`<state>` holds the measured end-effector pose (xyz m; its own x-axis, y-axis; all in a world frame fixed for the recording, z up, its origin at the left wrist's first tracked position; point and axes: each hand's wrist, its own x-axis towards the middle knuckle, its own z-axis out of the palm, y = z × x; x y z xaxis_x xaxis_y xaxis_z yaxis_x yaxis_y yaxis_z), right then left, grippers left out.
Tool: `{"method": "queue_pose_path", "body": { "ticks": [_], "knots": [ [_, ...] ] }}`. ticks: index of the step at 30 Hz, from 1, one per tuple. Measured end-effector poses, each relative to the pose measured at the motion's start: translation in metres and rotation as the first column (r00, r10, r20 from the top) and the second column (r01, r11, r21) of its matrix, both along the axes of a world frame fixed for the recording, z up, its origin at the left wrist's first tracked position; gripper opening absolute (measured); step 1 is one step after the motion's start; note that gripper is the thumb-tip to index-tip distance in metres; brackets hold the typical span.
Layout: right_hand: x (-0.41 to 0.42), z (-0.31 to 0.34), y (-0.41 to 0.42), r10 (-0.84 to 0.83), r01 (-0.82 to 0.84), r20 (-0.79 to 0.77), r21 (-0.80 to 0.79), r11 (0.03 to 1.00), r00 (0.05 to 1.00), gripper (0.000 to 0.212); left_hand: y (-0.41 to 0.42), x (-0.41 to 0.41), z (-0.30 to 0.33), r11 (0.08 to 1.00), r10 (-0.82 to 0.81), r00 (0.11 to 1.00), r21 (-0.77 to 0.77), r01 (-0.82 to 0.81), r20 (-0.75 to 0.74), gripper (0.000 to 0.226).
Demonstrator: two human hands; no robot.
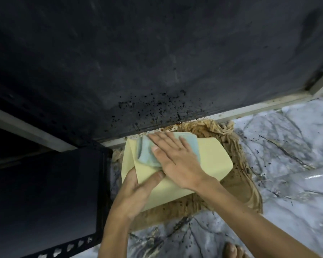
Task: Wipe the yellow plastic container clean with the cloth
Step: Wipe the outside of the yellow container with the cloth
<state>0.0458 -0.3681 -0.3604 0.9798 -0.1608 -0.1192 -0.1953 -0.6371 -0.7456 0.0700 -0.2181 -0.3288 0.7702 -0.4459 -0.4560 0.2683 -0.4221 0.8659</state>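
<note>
Container: the pale yellow rectangular plastic container [209, 157] lies on a stained brown rag [237, 187], which sits on the grey marbled floor [287, 211].
Far edge: the container's far corner reaches the white strip at the foot of the dark speckled wall [157, 62].
Left edge: a black metal rack [45, 192] stands just beside the container.
Right and near sides: open marbled floor lies past the rag.
Cloth: the light blue folded cloth [147, 151] lies flat on the container's top.
Right hand [175, 159]: fingers spread, palm pressing the cloth down.
Left hand [138, 189]: clasps the container's near-left edge, thumb on top.
</note>
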Motion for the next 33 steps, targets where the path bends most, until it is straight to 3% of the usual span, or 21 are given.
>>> {"method": "queue_pose_path", "body": {
  "ticks": [3, 6, 8, 12, 15, 17, 22, 25, 28, 33],
  "knots": [
    [-0.016, -0.001, -0.004, 0.078, -0.075, 0.096, -0.029, 0.997, 0.992, 0.049, -0.003, -0.006, 0.003, 0.998, -0.067, 0.997, 0.010, 0.066, 0.040, 0.039],
    [-0.033, -0.018, -0.030, 0.029, -0.020, 0.095, -0.088, 0.996, 0.995, 0.053, -0.001, -0.006, 0.002, 0.999, -0.038, 0.999, 0.012, 0.038, 0.007, 0.033],
    [-0.041, -0.036, -0.048, -0.068, 0.070, 0.020, -0.098, 0.993, 0.997, 0.057, 0.007, -0.005, -0.003, 0.999, 0.027, 0.998, 0.022, -0.026, -0.064, 0.034],
    [-0.055, -0.065, -0.080, -0.200, 0.202, 0.029, -0.112, 0.973, 0.979, 0.056, 0.013, 0.002, 0.004, 0.994, 0.100, 0.953, 0.079, -0.080, -0.285, 0.048],
    [-0.062, -0.074, -0.108, -0.289, 0.290, -0.026, 0.132, 0.948, 0.957, 0.043, 0.001, 0.024, 0.015, 0.995, 0.098, 0.910, 0.068, -0.077, -0.403, 0.058],
    [-0.068, -0.081, -0.116, -0.342, 0.328, -0.014, 0.323, 0.888, 0.940, 0.027, -0.011, 0.045, 0.021, 0.981, 0.171, 0.870, 0.001, -0.192, -0.462, 0.049],
    [-0.078, -0.096, -0.109, -0.447, 0.383, 0.059, 0.425, 0.820, 0.892, 0.022, -0.029, 0.077, 0.017, 0.966, 0.245, 0.868, 0.037, -0.255, -0.431, 0.053],
    [-0.080, -0.088, -0.112, -0.538, 0.459, 0.050, 0.459, 0.761, 0.841, 0.023, -0.024, 0.066, 0.020, 0.972, 0.233, 0.931, 0.088, -0.217, -0.281, 0.057],
    [-0.083, -0.064, -0.113, -0.627, 0.518, 0.052, 0.514, 0.684, 0.777, 0.027, -0.013, 0.039, 0.028, 0.988, 0.154, 0.966, 0.032, -0.151, -0.206, 0.051],
    [-0.094, -0.030, -0.094, -0.567, 0.422, 0.131, 0.538, 0.730, 0.813, 0.026, 0.004, 0.018, 0.024, 0.999, 0.051, 0.976, 0.021, -0.047, -0.210, 0.070]
  ]
}}
